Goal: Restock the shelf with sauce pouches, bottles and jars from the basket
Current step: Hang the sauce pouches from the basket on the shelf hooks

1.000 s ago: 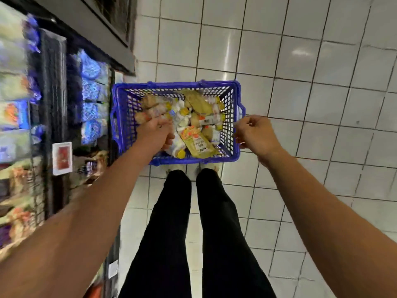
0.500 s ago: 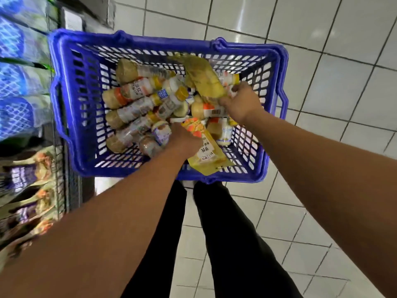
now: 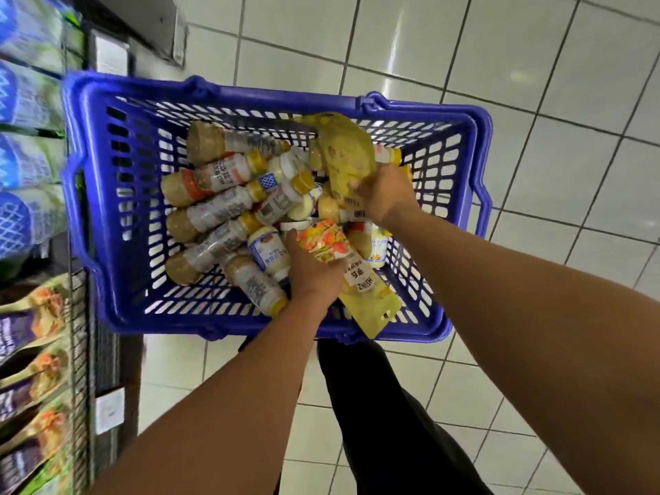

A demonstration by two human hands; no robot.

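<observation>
Unchanged since earlier frame, inside blue basket (image 3: 250,94) | left hand (image 3: 314,271) grips orange-printed pouch (image 3: 325,241) by near edge | right hand (image 3: 387,196) grips yellow pouch (image 3: 343,151) above bottles (image 3: 218,216)

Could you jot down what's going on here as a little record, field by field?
Place: shop aisle, tiled floor, shelf on the left
Basket: blue basket at the person's feet, with bottles, jars and pouches
Left: left hand grips printed pouch
Right: right hand grips plain yellow pouch
Stage: neither pouch on the shelf yet
</observation>
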